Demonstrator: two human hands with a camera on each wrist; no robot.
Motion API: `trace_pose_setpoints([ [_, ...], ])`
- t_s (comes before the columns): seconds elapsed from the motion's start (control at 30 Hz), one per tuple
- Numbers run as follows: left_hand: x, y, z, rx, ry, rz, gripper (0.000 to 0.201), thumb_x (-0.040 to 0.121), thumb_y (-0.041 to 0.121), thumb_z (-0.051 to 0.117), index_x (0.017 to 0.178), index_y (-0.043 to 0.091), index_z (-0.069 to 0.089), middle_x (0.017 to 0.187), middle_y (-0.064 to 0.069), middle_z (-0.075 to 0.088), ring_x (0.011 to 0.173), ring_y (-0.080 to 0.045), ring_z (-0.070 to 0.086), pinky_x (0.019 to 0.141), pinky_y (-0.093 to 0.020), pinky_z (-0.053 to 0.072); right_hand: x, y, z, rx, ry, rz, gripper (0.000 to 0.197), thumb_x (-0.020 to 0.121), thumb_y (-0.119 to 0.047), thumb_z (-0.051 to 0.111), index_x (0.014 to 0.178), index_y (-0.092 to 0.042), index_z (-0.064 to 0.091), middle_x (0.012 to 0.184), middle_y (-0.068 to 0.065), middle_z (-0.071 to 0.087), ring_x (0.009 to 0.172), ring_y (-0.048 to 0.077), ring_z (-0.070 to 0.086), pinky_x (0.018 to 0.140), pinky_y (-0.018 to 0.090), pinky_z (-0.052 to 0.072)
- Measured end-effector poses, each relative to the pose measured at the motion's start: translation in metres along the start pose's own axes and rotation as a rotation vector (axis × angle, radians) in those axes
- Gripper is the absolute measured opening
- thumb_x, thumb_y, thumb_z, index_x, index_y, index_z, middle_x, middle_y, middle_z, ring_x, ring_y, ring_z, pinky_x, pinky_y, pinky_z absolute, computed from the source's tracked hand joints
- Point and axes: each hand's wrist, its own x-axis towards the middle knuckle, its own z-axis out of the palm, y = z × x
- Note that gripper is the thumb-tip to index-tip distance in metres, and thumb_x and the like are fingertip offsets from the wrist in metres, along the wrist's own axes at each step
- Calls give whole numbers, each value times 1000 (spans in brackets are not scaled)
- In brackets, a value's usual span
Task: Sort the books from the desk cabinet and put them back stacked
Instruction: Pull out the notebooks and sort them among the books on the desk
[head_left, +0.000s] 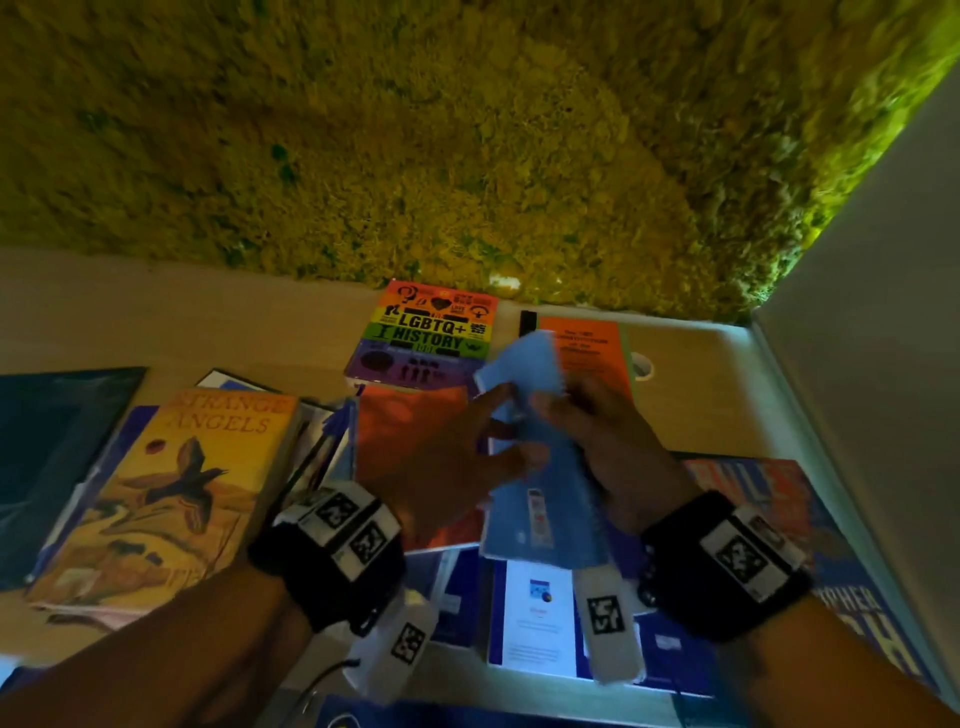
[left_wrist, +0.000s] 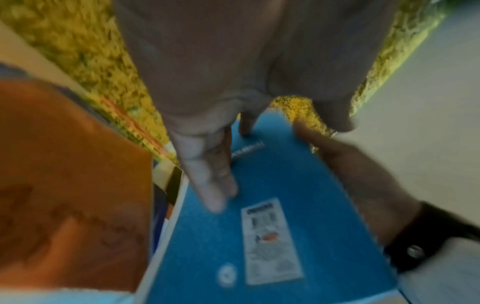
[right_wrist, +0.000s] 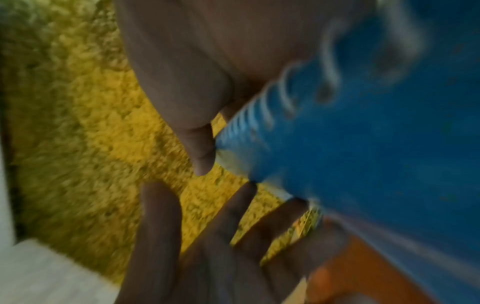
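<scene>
I hold a blue spiral notebook (head_left: 537, 483) tilted above the desk, its labelled cover (left_wrist: 259, 246) facing me. My right hand (head_left: 571, 415) grips its spiral edge (right_wrist: 272, 107), with the thumb (right_wrist: 200, 150) pressed on the coils. My left hand (head_left: 506, 431) touches the cover with straight, spread fingers (left_wrist: 207, 181). Books lie flat around it: Strange Angels (head_left: 171, 488) at the left, an orange book (head_left: 405, 431) under my left hand, the LGBTQ+ History book (head_left: 431, 338) and an orange booklet (head_left: 587, 348) behind.
A blue book (head_left: 779, 519) lies at the right by the white side wall (head_left: 857, 364). A dark item (head_left: 52, 431) sits at the far left, and a white-and-blue book (head_left: 535, 623) is near me. A yellow-green moss wall (head_left: 467, 130) backs the desk (head_left: 156, 322).
</scene>
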Motion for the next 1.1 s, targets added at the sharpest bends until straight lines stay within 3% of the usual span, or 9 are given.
trace_pose_setpoints([
  [0.1,-1,-2,-4,-316,-90,93,39,90,5,66,127,15,60,125,-19,65,121,-41,59,102,-60,47,-6,-2,20,-58,-118,-2,31,104,-22,54,122,1,66,110,12,74,100,22,70,83,33,60],
  [0.2,-11,-8,-17,-472,104,-8,42,87,-4,63,128,1,57,125,-29,63,118,-49,58,96,-59,52,-4,-3,15,-203,-59,-77,20,106,-21,54,113,-10,70,106,5,76,92,11,69,77,26,56],
  [0.33,-24,-13,-35,-655,187,-104,36,93,6,56,128,13,61,124,-17,69,110,-37,68,81,-48,59,7,12,-12,-335,153,-150,26,97,-16,70,122,-15,65,114,-2,71,100,11,67,83,38,55],
  [0.43,-29,-15,-36,-700,167,-166,36,95,9,53,131,12,59,126,-18,67,111,-38,67,82,-48,59,6,42,-16,-100,-93,194,49,91,-33,72,138,-29,58,132,-1,71,125,27,66,107,61,49],
  [0.53,-28,-24,-48,-234,194,-164,29,97,18,57,126,17,59,125,-14,68,112,-30,68,88,-47,57,7,64,-21,50,-162,205,41,100,-9,58,141,-16,59,137,14,68,127,40,63,110,64,46],
  [0.73,-34,-52,-79,888,420,-133,60,77,45,71,134,31,56,135,-3,59,127,-32,48,110,-36,38,20,87,-47,72,202,250,33,104,-1,49,130,-17,61,131,18,70,99,33,73,79,48,61],
  [0.83,-32,-73,-81,856,410,-361,104,76,42,80,156,21,17,148,-13,38,136,-36,35,111,-32,31,19,97,-50,102,246,316,33,105,-6,51,134,-19,60,125,14,74,92,30,76,71,43,63],
  [0.97,-20,-81,-90,643,507,-406,78,80,15,79,146,11,38,120,1,46,125,-32,52,78,-2,42,15,102,-45,128,263,339,33,105,-8,52,135,-19,59,124,14,74,94,31,76,71,42,61],
  [1.1,-22,-83,-109,521,522,-377,90,49,17,79,133,25,50,126,-3,61,116,-33,60,89,-42,53,14,100,-47,129,292,321,34,105,-9,52,136,-19,59,127,14,73,104,36,73,79,47,61],
])
